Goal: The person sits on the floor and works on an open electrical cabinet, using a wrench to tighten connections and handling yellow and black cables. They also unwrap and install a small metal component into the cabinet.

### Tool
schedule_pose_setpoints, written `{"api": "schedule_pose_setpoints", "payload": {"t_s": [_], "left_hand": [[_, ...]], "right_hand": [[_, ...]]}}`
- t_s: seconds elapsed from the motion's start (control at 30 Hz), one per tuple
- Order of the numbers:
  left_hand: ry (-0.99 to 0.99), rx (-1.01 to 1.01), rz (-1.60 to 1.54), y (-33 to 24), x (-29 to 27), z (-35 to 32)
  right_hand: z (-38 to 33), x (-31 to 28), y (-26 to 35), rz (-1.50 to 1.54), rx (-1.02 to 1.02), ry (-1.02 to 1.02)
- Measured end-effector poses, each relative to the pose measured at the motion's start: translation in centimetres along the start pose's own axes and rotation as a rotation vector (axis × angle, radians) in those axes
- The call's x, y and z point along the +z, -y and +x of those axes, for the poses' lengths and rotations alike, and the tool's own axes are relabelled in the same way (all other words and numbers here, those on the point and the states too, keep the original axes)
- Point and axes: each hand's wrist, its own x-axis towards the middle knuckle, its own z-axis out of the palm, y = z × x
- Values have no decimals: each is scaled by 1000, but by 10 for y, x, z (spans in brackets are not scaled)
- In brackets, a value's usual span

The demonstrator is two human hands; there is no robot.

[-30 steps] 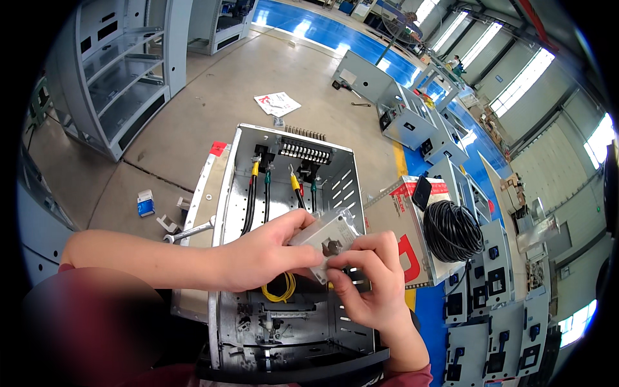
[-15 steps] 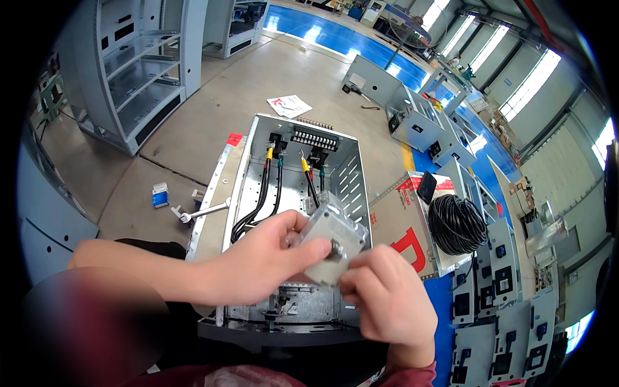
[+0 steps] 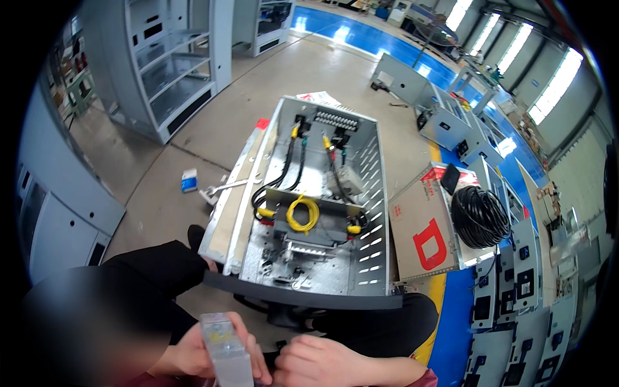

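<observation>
Close to my lap, my left hand (image 3: 192, 351) is wrapped round a grey boxy part with a clear plastic cover (image 3: 227, 351), tilted on end. Beside it, my right hand (image 3: 319, 362) has its fingers curled inward, and whatever they might hold is hidden. Beyond both hands lies an open metal electrical enclosure (image 3: 377, 251). Inside it are black cables with yellow ends (image 3: 300, 161), a coil of yellow wire (image 3: 302, 214) and a terminal strip (image 3: 336, 120). A clear plastic piece (image 3: 349, 180) sits by the enclosure's right inner wall.
Left of the enclosure are a wrench (image 3: 229, 186) and a small blue-and-white box (image 3: 189, 180). On the right, a cardboard box (image 3: 409, 226) bears a coil of black cable (image 3: 480, 218) and a dark phone-like slab (image 3: 450, 178). Grey cabinets (image 3: 161, 71) stand at the far left, door panels (image 3: 509, 309) at the right.
Both hands have drawn back from above the enclosure to my lap, with the grey part still in my left hand. My right hand has moved off that part. The view has shifted.
</observation>
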Motion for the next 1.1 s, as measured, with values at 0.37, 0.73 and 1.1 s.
{"api": "schedule_pose_setpoints", "payload": {"t_s": [0.37,0.73,1.1], "left_hand": [[-469,166,-668,147,-101,-57],[-662,201,-462,209,-94,-63],[-170,229,-927,243,-86,-75]], "right_hand": [[-63,135,9,479,798,-6],[-68,150,22,567,798,134],[-73,153,34,398,564,72]]}}
